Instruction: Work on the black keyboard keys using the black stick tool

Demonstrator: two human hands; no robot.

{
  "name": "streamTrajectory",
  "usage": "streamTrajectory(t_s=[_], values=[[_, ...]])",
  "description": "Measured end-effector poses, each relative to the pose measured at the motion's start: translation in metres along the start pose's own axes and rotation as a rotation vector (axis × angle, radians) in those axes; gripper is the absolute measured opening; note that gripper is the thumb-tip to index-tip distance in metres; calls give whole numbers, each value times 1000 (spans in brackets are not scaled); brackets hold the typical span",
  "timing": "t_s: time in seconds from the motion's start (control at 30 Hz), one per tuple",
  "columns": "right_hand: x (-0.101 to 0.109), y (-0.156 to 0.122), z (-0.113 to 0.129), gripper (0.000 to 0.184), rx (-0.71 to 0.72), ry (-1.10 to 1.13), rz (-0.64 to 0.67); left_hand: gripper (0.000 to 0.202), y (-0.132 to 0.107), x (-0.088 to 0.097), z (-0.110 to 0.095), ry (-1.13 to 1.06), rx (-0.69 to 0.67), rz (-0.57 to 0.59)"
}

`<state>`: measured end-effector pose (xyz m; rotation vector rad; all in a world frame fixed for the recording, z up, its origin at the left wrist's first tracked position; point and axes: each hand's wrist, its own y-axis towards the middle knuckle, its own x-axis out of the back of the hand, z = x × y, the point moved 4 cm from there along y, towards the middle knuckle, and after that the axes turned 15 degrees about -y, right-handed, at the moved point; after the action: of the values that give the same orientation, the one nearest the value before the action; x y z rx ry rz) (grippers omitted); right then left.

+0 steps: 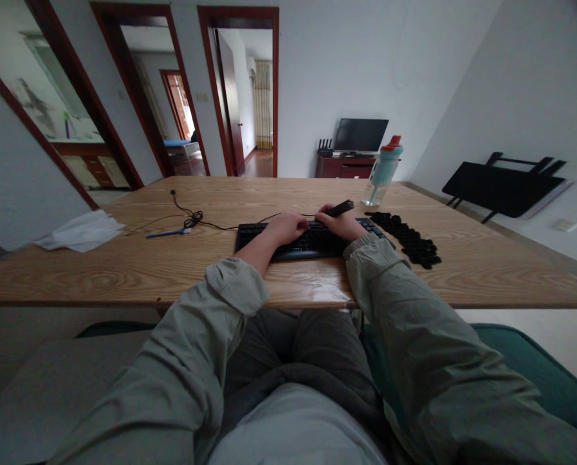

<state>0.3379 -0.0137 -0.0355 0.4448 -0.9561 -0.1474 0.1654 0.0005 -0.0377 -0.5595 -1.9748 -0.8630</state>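
Keyboard point(308, 242): black, flat on wooden table point(124, 258), centre, near the front edge.
Left hand point(285, 227): resting on the keys; fingers curled together.
Right hand point(341, 225): over the keyboard's right half, fingers pinching a dark slim tool point(339, 208).
Loose keycaps point(407, 237): black, heaped just right of the keyboard.
Bottle point(384, 171): upright behind the keycaps.

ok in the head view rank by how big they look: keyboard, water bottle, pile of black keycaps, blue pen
1. keyboard
2. pile of black keycaps
3. water bottle, though it stands farther from the camera, so this is unsure
4. blue pen
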Motion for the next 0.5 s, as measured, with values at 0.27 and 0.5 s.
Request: streamTrajectory(t_s=[0.27,0.5], values=[[-7,-29,26,11,127,-238,-40,21,-2,5,-4,6,28,-7],[-10,-49,33,17,166,-404,1,21,-5,14,8,-100,79,-57]])
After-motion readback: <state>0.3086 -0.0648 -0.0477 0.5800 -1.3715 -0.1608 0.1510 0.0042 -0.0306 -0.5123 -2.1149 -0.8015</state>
